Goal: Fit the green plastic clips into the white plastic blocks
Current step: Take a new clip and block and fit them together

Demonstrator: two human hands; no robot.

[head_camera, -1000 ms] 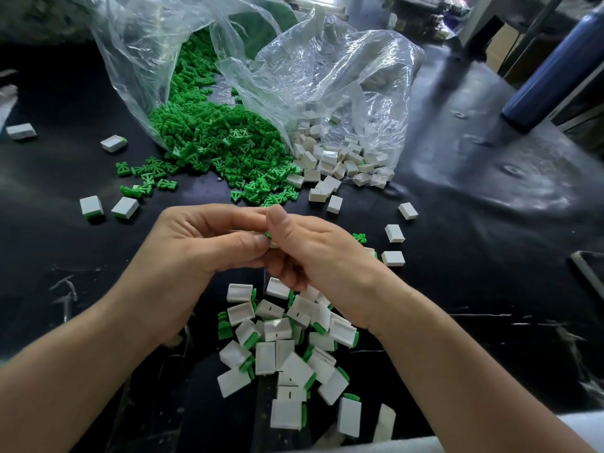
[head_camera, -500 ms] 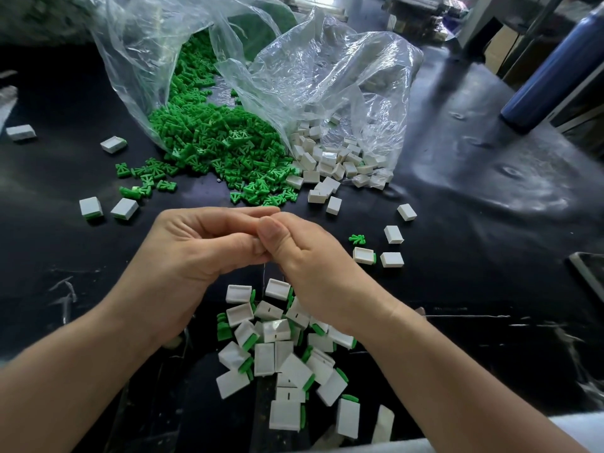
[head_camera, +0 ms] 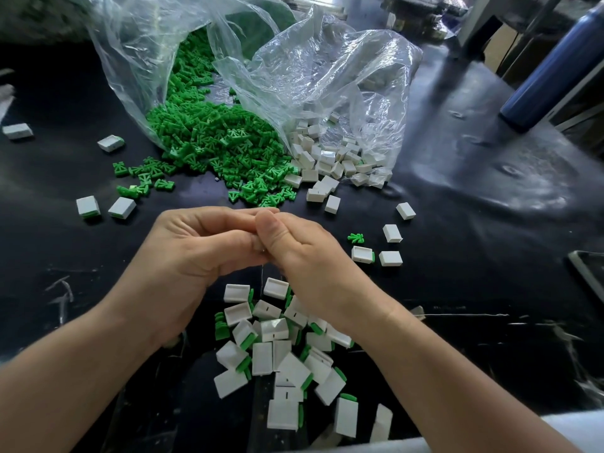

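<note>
My left hand (head_camera: 202, 253) and my right hand (head_camera: 300, 253) meet above the black table (head_camera: 474, 305), fingers curled and thumbs pressed together around a small piece that is hidden between them. Below my hands lies a heap of white blocks with green clips fitted (head_camera: 281, 354). Loose green clips (head_camera: 212, 138) spill from a clear plastic bag (head_camera: 327, 70), and bare white blocks (head_camera: 330, 158) spill from a second bag beside them. One single green clip (head_camera: 356, 238) lies right of my right hand.
Three white blocks (head_camera: 391, 233) lie scattered right of my hands and a few more (head_camera: 122, 207) at the left. A blue bottle (head_camera: 552, 70) stands at the far right. A dark flat object (head_camera: 588, 273) sits at the right edge.
A bit of green showed between my thumbs a second ago; it is now covered. My right hand has shifted slightly left and closed tighter against the left.
</note>
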